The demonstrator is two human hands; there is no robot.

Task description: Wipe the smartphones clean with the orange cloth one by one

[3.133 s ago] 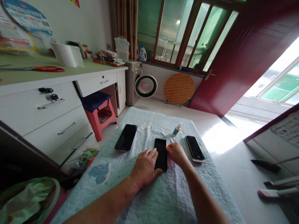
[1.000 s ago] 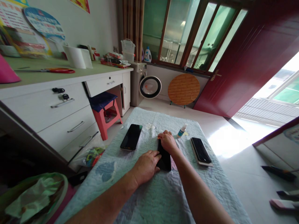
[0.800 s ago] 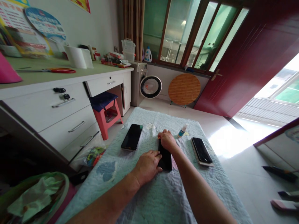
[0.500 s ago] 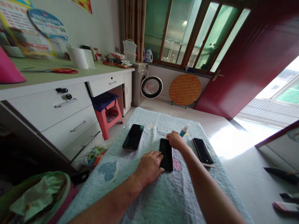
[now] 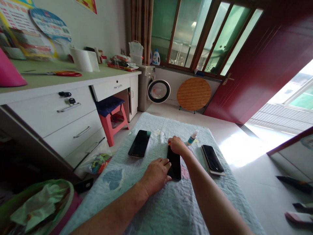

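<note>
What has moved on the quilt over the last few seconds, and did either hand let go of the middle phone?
The right hand swept along the middle phone: from its right edge to the far end, off to the right corner, and now back on the far end. The left hand kept pressing the phone's near left side. The left phone, right phone and small bottle stayed put.

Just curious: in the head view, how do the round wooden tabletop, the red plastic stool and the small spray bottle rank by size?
1. Round wooden tabletop
2. Red plastic stool, close; nearer camera, so unsure
3. Small spray bottle
</note>
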